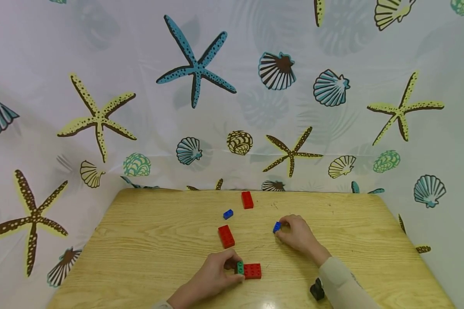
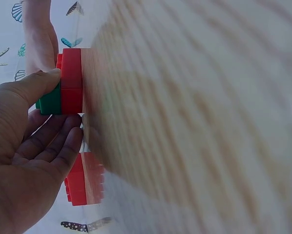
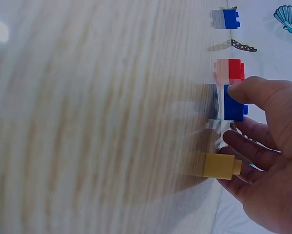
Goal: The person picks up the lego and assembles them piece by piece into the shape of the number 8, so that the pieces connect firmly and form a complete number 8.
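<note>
My left hand (image 1: 216, 274) is near the table's front edge. Its thumb (image 2: 33, 85) and fingers pinch a green brick (image 1: 240, 268) (image 2: 51, 100) that is pressed against the end of a red brick (image 1: 252, 271) (image 2: 72, 80) lying on the wood. My right hand (image 1: 298, 234) rests further back and to the right. Its thumb (image 3: 256, 90) and curled fingers grip a small blue brick (image 1: 277, 227) (image 3: 231, 103) that sits on the table. A yellow brick (image 3: 219, 165) lies by the right fingers and is hidden under the hand in the head view.
On the wooden table (image 1: 139, 240) lie a loose red brick (image 1: 226, 236) (image 2: 80, 180), a small blue brick (image 1: 228, 213) (image 3: 226, 18) and a further red brick (image 1: 247, 200) (image 3: 234, 69) near the back edge. A seashell-print curtain (image 1: 232, 107) hangs behind.
</note>
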A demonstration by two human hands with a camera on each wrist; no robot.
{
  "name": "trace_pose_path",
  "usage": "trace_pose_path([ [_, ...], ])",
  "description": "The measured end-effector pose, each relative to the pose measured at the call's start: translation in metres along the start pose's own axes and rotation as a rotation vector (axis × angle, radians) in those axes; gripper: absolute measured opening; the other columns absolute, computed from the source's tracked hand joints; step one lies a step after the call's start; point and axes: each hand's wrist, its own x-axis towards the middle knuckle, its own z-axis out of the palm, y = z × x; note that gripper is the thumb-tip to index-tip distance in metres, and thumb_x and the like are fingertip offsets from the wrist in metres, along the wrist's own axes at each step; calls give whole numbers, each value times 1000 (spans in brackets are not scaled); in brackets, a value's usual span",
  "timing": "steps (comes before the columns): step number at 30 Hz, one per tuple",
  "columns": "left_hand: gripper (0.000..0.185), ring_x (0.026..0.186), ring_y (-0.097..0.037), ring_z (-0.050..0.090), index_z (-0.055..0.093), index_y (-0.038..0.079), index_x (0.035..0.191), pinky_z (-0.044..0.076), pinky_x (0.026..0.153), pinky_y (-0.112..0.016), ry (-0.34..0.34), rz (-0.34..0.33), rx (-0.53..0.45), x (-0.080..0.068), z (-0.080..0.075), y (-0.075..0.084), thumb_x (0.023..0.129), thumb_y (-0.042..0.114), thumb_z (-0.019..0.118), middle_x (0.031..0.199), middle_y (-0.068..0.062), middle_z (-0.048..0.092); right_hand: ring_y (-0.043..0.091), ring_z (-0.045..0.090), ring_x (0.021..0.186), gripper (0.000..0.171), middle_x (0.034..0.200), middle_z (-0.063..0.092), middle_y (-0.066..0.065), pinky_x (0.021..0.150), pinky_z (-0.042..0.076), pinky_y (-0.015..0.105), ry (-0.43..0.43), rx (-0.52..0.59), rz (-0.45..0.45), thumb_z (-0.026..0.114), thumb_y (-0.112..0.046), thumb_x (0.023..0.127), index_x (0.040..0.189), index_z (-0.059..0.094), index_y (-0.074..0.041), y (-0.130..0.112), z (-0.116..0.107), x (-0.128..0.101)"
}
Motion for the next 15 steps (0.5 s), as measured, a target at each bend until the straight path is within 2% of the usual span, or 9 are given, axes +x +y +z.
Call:
trace_pose_path([
  [15,27,95,-9,71,70,16,111,58,83,-23,6,-14,24,3,2,-1,91,27,85,104,7,72,32,63,119,36,122,73,12,105,52,53,10,46,-39,80,-16,90,122,71,-3,-12,-9,-14],
])
